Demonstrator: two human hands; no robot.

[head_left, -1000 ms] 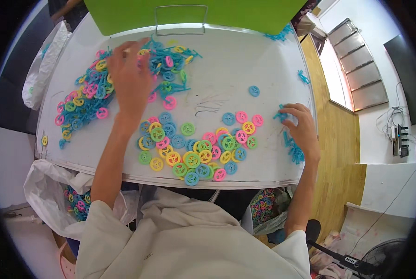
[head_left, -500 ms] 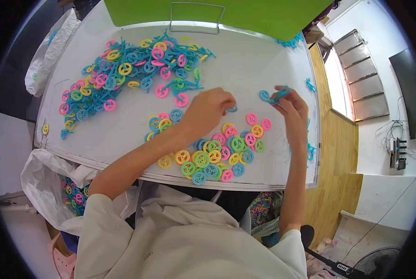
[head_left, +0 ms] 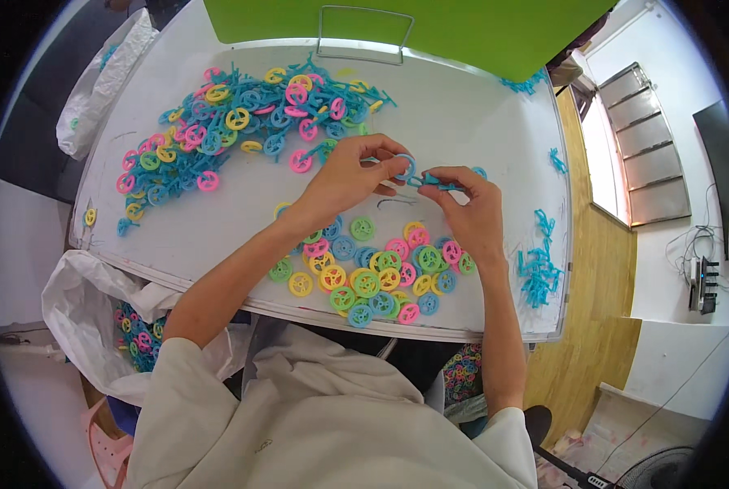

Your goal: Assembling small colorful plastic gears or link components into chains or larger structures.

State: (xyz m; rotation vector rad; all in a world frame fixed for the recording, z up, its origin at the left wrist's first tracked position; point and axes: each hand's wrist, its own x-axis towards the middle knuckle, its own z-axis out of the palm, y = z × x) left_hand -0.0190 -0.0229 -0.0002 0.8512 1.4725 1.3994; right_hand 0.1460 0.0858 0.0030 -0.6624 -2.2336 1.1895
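Note:
My left hand (head_left: 356, 173) pinches a small blue plastic wheel (head_left: 406, 165) between thumb and fingers, above the middle of the white table. Close beside it, my right hand (head_left: 470, 200) grips a teal plastic stick piece (head_left: 438, 181). One end of the stick piece meets the wheel or nearly touches it; fingers hide the exact contact. Another blue wheel (head_left: 479, 173) shows just past my right fingers, and I cannot tell whether it is joined to the piece. Below my hands lies a spread of loose pink, yellow, green and blue wheels (head_left: 367, 284).
A large heap of teal stick pieces with wheels (head_left: 218, 134) covers the table's left and back. Teal pieces without wheels (head_left: 538, 277) lie along the right edge. A green panel (head_left: 462, 33) stands at the back. An open white bag (head_left: 79, 310) hangs at the front left.
Both hands have come together, the right moving left and down with its teal piece. The view has shifted slightly, and the wheels under my left forearm now show more.

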